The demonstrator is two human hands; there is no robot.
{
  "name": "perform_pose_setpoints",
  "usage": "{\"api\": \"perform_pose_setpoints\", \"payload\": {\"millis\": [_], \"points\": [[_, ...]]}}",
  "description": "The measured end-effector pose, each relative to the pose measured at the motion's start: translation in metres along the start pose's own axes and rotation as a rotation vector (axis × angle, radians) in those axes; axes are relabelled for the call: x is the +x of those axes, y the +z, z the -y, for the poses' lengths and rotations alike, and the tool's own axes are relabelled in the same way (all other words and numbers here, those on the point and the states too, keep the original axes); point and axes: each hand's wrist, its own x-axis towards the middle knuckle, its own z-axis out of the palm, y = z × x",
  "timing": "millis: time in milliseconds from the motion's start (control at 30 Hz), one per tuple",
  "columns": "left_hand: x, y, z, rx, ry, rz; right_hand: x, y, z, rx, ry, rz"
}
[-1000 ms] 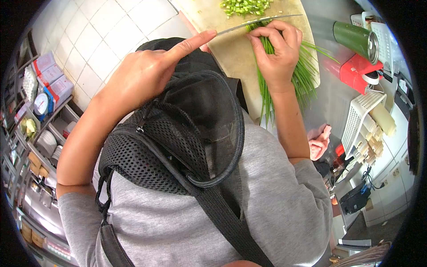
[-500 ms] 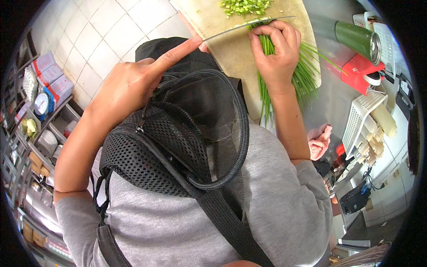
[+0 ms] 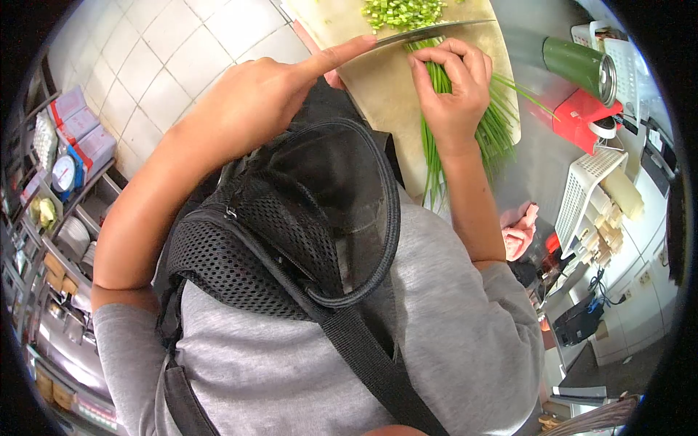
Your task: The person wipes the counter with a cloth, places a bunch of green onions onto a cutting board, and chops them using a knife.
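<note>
Left hand (image 3: 263, 100) grasps knife (image 3: 436, 31), index finger extended, likely steadying it; right hand (image 3: 456, 105), fingers curled, pins chives (image 3: 496, 134) against cutting board (image 3: 379, 81), apparently keeping bunch tight.

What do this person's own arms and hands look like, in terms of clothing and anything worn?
The left hand and right hand are gloveless, with no ring, watch or bracelet visible. Both forearms are uncovered. The heather-grey fabric left sleeve and matching right sleeve end near the elbows, without visible markings.
</note>
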Motion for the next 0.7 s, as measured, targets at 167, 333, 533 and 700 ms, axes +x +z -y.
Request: {"api": "perform_pose_setpoints", "payload": {"millis": [167,333,533,700], "points": [[-0.010,-0.014,-0.008,0.040,-0.071,0.045,0.000,0.000,0.000,0.016,-0.005,-0.010],[-0.020,-0.019,-0.015,0.055,-0.053,0.075,0.000,-0.003,0.000,-0.018,0.000,0.001],[-0.023,-0.010,-0.011,0.098,-0.022,0.086,-0.001,-0.003,0.003,0.042,0.054,-0.090],[-0.027,-0.009,-0.011,0.107,-0.029,0.095,-0.001,-0.003,0.000,-0.019,0.012,-0.049]]}}
